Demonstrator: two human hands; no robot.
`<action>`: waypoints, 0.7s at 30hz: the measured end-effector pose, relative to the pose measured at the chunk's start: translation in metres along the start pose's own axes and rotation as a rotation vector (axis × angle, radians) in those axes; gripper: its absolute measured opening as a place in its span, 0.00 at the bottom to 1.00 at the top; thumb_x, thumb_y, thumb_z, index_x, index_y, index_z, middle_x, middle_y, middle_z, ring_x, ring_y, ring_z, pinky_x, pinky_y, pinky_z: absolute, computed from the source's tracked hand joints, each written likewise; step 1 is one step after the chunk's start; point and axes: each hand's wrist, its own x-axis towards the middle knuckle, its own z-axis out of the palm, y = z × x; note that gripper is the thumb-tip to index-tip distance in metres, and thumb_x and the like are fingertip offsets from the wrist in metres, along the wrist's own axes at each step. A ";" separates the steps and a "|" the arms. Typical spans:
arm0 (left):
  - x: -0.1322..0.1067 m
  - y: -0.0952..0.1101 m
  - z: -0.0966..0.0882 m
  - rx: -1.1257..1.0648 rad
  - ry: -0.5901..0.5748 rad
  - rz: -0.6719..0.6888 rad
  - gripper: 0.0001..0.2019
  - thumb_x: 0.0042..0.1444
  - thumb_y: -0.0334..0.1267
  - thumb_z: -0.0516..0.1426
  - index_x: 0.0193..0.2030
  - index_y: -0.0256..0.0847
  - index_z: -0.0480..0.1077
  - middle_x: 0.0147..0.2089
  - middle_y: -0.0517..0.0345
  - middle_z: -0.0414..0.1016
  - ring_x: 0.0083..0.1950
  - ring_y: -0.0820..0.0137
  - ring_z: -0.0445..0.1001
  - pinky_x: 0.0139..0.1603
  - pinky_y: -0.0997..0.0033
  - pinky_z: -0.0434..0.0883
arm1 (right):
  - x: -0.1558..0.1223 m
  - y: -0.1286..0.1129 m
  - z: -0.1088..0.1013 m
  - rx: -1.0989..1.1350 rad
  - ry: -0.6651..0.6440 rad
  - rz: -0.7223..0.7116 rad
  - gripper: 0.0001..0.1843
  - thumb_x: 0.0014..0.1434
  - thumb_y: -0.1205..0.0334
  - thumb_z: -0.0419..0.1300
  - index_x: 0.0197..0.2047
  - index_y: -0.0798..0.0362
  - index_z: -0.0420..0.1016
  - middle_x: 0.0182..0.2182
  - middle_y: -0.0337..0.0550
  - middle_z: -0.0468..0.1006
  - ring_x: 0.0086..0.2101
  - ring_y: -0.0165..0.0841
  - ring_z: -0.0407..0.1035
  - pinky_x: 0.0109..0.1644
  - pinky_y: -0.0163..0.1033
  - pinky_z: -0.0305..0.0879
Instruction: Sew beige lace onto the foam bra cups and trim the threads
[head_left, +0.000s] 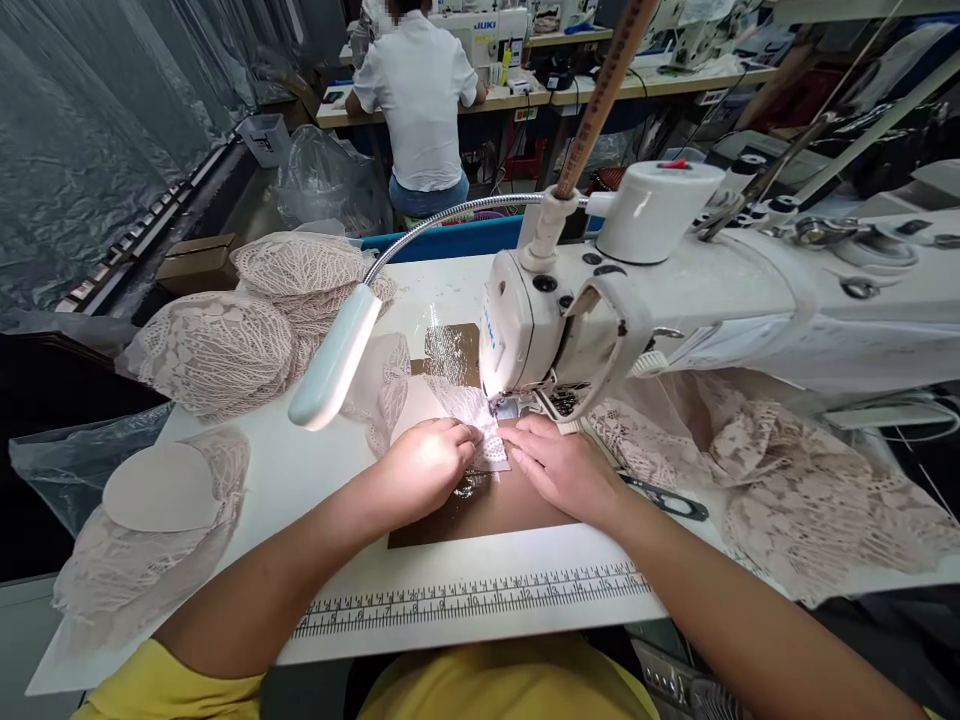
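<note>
Under the needle end of a white sewing machine (517, 330) lies a pale lace piece (469, 405), lit brightly by the lamp. My left hand (426, 468) is closed, its curled fingers gripping the edge of the lace left of the needle. To the right of the needle, my right hand (559, 465) lies low with its fingers stretched out, the tips touching or very near the lace edge. Beneath both hands is a brown plate (517, 500) on the white table. Beside my right wrist rests a dark-handled tool (671, 502), probably thread snips.
A lamp head (336, 360) on a bent neck hangs left of the machine. Lace stacks (217, 345) and a lace piece with a smooth pad (161, 488) lie leftward. More lace (810, 480) is heaped right. A printed ruler (480, 600) runs along the front. A person (420, 100) sits ahead.
</note>
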 end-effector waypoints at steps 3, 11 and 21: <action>0.003 -0.008 -0.002 -0.162 0.029 -0.075 0.11 0.64 0.32 0.47 0.36 0.37 0.69 0.39 0.52 0.75 0.41 0.67 0.72 0.43 0.68 0.71 | 0.000 0.003 0.000 0.058 -0.006 0.013 0.18 0.63 0.66 0.52 0.55 0.48 0.72 0.43 0.44 0.78 0.36 0.33 0.72 0.38 0.36 0.67; 0.000 -0.006 -0.007 -0.109 -0.037 0.042 0.04 0.57 0.34 0.55 0.37 0.37 0.70 0.49 0.49 0.73 0.45 0.63 0.71 0.46 0.65 0.69 | 0.003 0.002 0.001 0.164 0.003 0.027 0.16 0.63 0.67 0.53 0.53 0.50 0.73 0.44 0.43 0.78 0.41 0.34 0.73 0.46 0.39 0.68; 0.002 -0.011 -0.008 -0.340 0.015 -0.120 0.08 0.63 0.33 0.46 0.33 0.40 0.61 0.31 0.57 0.68 0.32 0.70 0.67 0.33 0.71 0.66 | 0.006 0.001 0.007 0.144 0.024 0.010 0.20 0.59 0.70 0.55 0.54 0.48 0.72 0.43 0.42 0.78 0.41 0.34 0.73 0.40 0.35 0.66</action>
